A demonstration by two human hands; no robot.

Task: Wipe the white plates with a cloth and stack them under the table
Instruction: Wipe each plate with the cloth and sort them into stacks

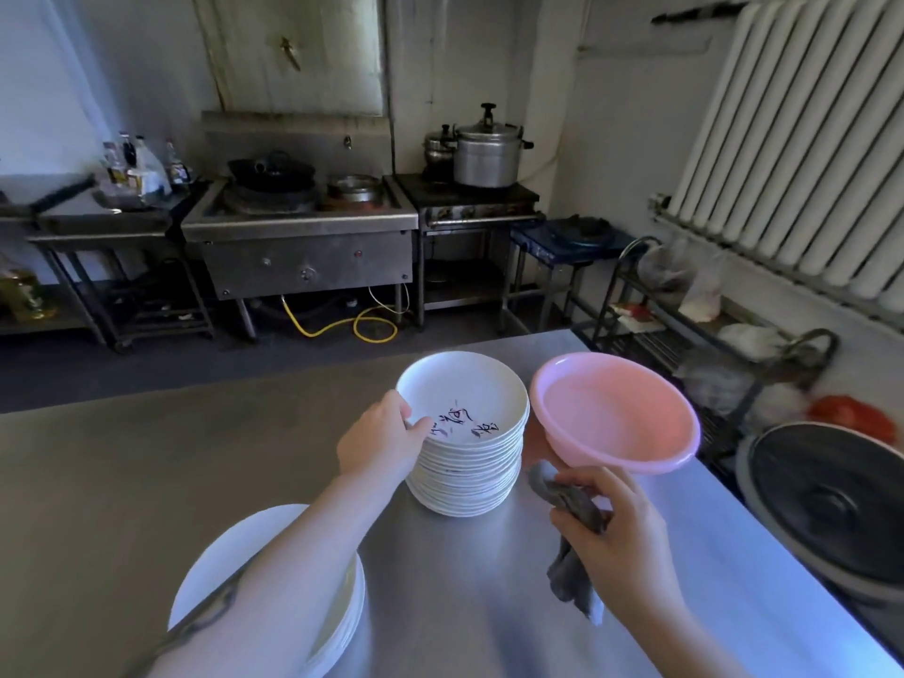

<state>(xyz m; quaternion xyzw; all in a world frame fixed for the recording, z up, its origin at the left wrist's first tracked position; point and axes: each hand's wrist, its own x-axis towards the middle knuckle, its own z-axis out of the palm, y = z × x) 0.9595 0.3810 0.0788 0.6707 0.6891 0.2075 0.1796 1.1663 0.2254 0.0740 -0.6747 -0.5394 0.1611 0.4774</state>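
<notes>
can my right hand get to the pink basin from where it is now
Probably yes. The right hand sits just below the pink basin with nothing between them, but its grip is full of the grey cloth, so only spare fingers could touch it.

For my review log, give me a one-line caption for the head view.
Left hand grips the top plate of a tall stack; right hand holds a grey cloth beside a pink basin.

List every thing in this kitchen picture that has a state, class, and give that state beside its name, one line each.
Left hand: grips the rim of the top plate.
Right hand: holds the grey cloth.
Grey cloth: crumpled, hanging from the hand.
Top plate: marked with dark writing, on the tall stack.
Tall stack: upright on the table.
Pink basin: upright, holds water.
Low stack: plates under the left forearm.
Pressure cooker: lid on.
</notes>
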